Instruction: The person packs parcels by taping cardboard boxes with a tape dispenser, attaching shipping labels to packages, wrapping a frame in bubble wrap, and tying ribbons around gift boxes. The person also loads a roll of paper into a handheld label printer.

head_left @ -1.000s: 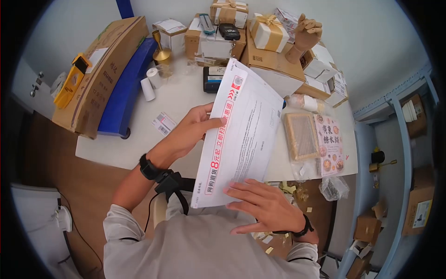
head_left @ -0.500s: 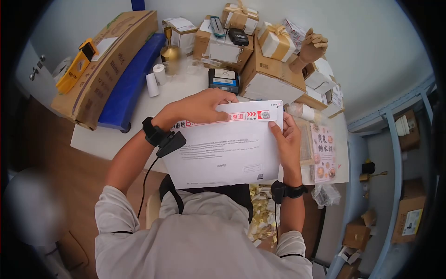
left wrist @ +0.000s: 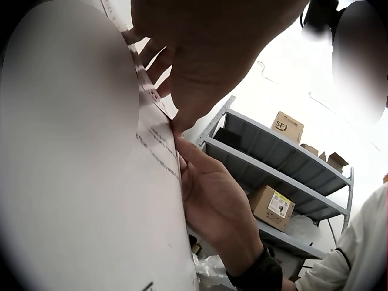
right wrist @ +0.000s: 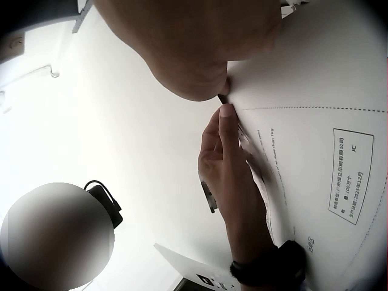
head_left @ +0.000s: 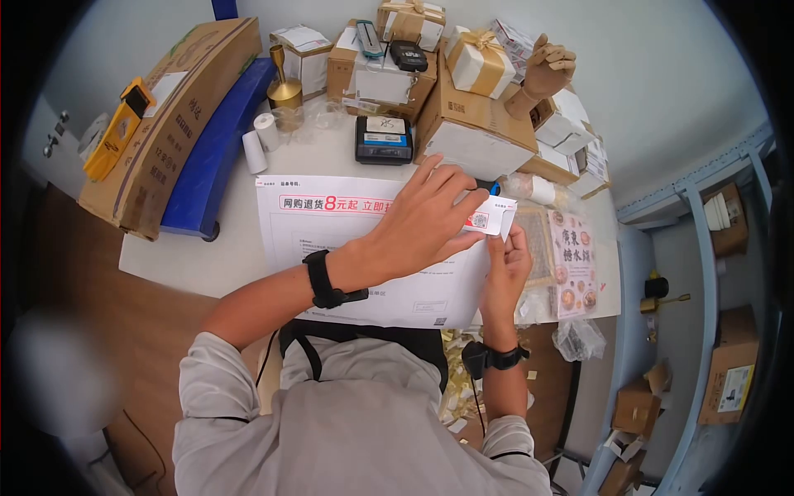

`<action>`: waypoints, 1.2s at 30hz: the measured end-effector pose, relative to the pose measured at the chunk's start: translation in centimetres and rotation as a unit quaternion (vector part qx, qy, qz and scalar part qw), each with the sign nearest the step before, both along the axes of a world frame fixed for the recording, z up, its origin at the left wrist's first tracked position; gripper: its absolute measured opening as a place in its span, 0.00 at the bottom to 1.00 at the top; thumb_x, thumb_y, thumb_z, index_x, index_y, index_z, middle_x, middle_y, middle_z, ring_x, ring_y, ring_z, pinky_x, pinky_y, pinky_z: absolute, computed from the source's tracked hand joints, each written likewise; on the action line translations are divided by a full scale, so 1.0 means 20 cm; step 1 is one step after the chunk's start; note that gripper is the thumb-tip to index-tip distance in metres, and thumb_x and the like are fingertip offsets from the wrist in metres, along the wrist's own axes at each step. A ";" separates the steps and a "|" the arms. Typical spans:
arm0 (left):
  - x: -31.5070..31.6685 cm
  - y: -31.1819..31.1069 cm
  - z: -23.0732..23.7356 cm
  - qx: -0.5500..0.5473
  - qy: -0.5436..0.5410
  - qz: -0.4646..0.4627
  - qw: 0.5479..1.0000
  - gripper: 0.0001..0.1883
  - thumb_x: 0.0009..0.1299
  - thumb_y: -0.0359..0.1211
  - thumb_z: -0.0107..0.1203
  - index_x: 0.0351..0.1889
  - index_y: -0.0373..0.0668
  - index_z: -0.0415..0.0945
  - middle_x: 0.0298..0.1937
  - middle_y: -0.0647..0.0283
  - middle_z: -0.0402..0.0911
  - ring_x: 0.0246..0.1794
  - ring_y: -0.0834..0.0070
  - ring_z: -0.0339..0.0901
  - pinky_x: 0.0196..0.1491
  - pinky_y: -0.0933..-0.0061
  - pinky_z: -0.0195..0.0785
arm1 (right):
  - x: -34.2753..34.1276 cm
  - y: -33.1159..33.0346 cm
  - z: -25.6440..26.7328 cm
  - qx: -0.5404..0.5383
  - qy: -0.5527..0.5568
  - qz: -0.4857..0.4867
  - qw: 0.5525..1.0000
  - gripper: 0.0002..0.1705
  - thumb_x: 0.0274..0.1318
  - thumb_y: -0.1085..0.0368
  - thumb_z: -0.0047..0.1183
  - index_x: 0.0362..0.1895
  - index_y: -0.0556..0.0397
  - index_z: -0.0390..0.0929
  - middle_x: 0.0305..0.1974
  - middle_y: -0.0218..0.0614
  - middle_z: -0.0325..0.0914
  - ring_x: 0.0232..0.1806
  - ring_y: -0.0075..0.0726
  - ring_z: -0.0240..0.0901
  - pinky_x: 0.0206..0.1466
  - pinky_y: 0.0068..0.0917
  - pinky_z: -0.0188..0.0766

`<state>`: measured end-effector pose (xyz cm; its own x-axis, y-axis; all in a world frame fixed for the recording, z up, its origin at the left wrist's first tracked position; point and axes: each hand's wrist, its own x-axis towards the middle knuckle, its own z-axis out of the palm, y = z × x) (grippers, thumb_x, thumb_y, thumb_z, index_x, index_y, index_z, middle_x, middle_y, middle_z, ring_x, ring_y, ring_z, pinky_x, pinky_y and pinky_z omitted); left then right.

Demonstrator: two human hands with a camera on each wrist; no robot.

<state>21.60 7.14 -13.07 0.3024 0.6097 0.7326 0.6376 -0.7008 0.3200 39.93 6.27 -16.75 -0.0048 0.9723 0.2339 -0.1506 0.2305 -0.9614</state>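
A white paper mailer envelope [head_left: 285, 236] with a red printed strip lies lengthwise across the lap side of the table in the head view. My left hand [head_left: 426, 213] reaches across it and pinches the top right corner, where a folded flap [head_left: 499, 217] with a small printed code stands up. Just below that corner my right hand [head_left: 506, 269] grips the right edge, thumb on the front. In the left wrist view the right hand [left wrist: 215, 197] meets the left at the edge. Small black print shows on the envelope [right wrist: 291, 157] in the right wrist view.
A label printer [head_left: 383, 150] stands behind the envelope, with stacked boxes [head_left: 473, 124] and a wooden hand model [head_left: 542, 74] beyond. Paper rolls [head_left: 255, 149] are at left. A booklet [head_left: 571, 264] lies at right, near shelving [head_left: 703, 273].
The envelope has turned from steeply tilted to lengthwise. My right hand has taken hold of its right edge. My left hand has slid right along the top to the corner, where the flap now stands up.
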 end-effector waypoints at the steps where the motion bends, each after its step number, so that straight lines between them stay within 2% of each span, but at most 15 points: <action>1: 0.01 0.00 0.00 0.013 0.013 -0.002 1.000 0.27 0.59 0.38 0.70 0.53 0.37 0.76 0.50 0.55 0.77 0.56 0.57 0.73 0.70 0.47 0.59 | 0.00 -0.01 0.00 -0.001 0.002 0.001 1.000 0.13 0.71 0.68 0.50 0.55 0.62 0.70 0.50 0.41 0.82 0.49 0.21 0.77 0.53 0.19 0.70; 5: 0.04 -0.01 -0.02 0.020 0.030 0.003 0.999 0.24 0.62 0.38 0.68 0.53 0.37 0.77 0.51 0.56 0.76 0.57 0.58 0.73 0.71 0.47 0.58 | 0.04 -0.03 -0.03 0.002 0.010 0.002 1.000 0.13 0.72 0.68 0.50 0.55 0.61 0.70 0.50 0.40 0.82 0.48 0.20 0.76 0.52 0.19 0.71; 8: 0.06 -0.01 -0.03 0.021 0.041 -0.006 0.999 0.20 0.68 0.39 0.62 0.52 0.37 0.76 0.51 0.58 0.76 0.56 0.60 0.73 0.72 0.48 0.55 | 0.04 -0.03 -0.04 0.003 0.015 0.015 1.000 0.13 0.72 0.67 0.50 0.55 0.61 0.70 0.49 0.39 0.82 0.48 0.20 0.77 0.50 0.19 0.71; 15: 0.10 -0.01 -0.07 0.043 0.070 0.018 0.996 0.18 0.69 0.39 0.60 0.51 0.38 0.76 0.48 0.58 0.76 0.53 0.64 0.74 0.71 0.48 0.56 | 0.06 -0.03 -0.05 -0.008 0.003 -0.010 1.000 0.12 0.72 0.66 0.50 0.53 0.60 0.72 0.49 0.38 0.81 0.45 0.20 0.76 0.48 0.19 0.71; 26: 0.10 0.00 -0.09 0.013 0.046 -0.008 0.999 0.19 0.68 0.39 0.61 0.52 0.39 0.76 0.51 0.57 0.76 0.55 0.62 0.74 0.71 0.48 0.56 | 0.09 -0.02 -0.08 -0.007 0.029 0.005 1.000 0.11 0.72 0.69 0.49 0.54 0.60 0.71 0.51 0.39 0.81 0.49 0.22 0.76 0.51 0.20 0.71; 31: 0.02 0.00 -0.04 -0.021 0.037 -0.012 0.999 0.27 0.62 0.41 0.67 0.56 0.39 0.75 0.54 0.56 0.76 0.57 0.59 0.73 0.72 0.48 0.54 | 0.10 0.01 -0.08 0.009 0.033 -0.030 0.999 0.12 0.72 0.69 0.50 0.54 0.61 0.71 0.50 0.40 0.82 0.47 0.22 0.77 0.51 0.20 0.71; 33: -0.08 0.00 -0.03 -0.034 0.031 0.015 0.999 0.34 0.56 0.43 0.71 0.59 0.41 0.73 0.56 0.55 0.76 0.60 0.58 0.72 0.72 0.46 0.53 | 0.17 0.04 -0.08 0.022 0.044 -0.020 0.999 0.13 0.71 0.68 0.51 0.54 0.61 0.71 0.48 0.40 0.83 0.45 0.20 0.77 0.50 0.20 0.71; 36: -0.30 -0.05 0.08 -0.098 0.077 0.065 0.990 0.40 0.52 0.44 0.74 0.63 0.42 0.71 0.58 0.55 0.76 0.61 0.55 0.71 0.72 0.46 0.53 | 0.23 0.08 -0.06 0.027 0.037 -0.057 0.997 0.13 0.70 0.67 0.53 0.53 0.61 0.71 0.45 0.38 0.84 0.44 0.19 0.77 0.49 0.18 0.70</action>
